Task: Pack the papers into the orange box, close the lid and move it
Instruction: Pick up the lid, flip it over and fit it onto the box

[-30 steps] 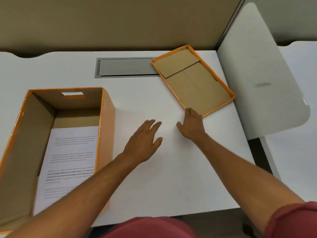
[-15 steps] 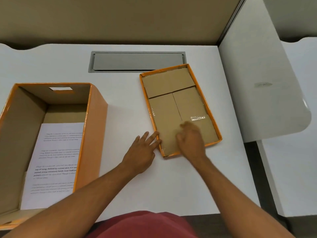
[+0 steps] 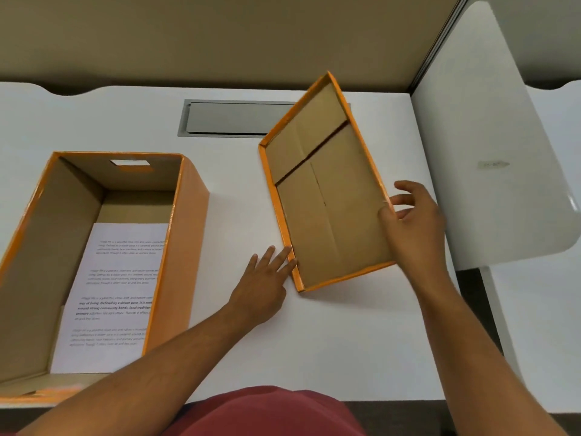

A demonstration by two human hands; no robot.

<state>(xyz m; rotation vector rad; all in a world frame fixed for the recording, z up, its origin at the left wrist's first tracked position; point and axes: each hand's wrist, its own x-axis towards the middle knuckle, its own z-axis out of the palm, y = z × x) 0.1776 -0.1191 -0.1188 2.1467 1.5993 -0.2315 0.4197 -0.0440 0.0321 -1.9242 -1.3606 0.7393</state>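
Observation:
The open orange box (image 3: 191,234) stands at the left of the white desk (image 3: 330,341), with printed papers (image 3: 116,294) lying flat on its bottom. The orange lid (image 3: 323,196) lies upside down right of centre, its brown inside showing, and its right side is tilted up off the desk. My right hand (image 3: 415,225) grips the lid's right rim, thumb inside and fingers outside. My left hand (image 3: 267,278) lies flat on the desk with spread fingers, the fingertips touching the lid's lower left rim.
A grey cable hatch (image 3: 232,118) is set into the desk behind the lid, partly covered by the lid's far corner. A brown partition wall (image 3: 220,36) closes off the back. A white side panel (image 3: 490,146) rises along the desk's right edge.
My right hand moved from the lid's near end to its right rim and took hold of it, raising that side. The lid has turned, and my left hand stayed at its left rim.

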